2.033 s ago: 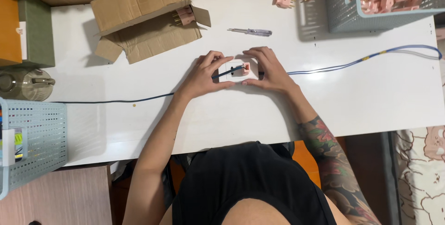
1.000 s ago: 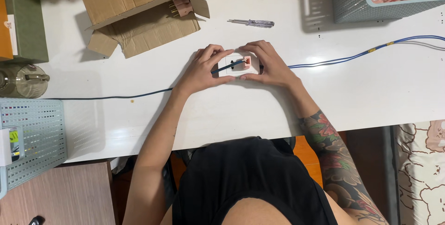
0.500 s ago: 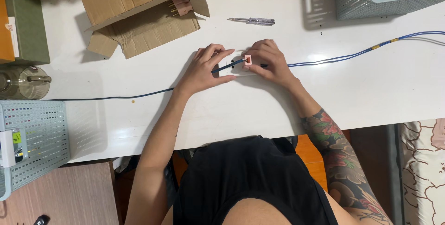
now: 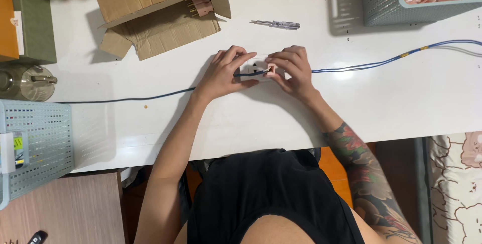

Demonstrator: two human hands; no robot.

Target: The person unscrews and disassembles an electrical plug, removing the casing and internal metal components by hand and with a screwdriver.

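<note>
Both my hands meet at the middle of the white table. My left hand pinches the end of a dark blue cable that runs off to the left. My right hand grips a small pink plug piece against that cable end. A second blue cable leads from my right hand toward the right edge. The fingers hide most of the plug piece.
A torn cardboard box with a pink plug lies at the back left. A screwdriver rests behind my hands. A grey basket of pink plugs stands back right, another basket front left, a glass jar at left.
My hands stayed together on the plug piece and cable end, with small finger shifts. The view drifted slightly, so the table objects sit a little higher in frame.
</note>
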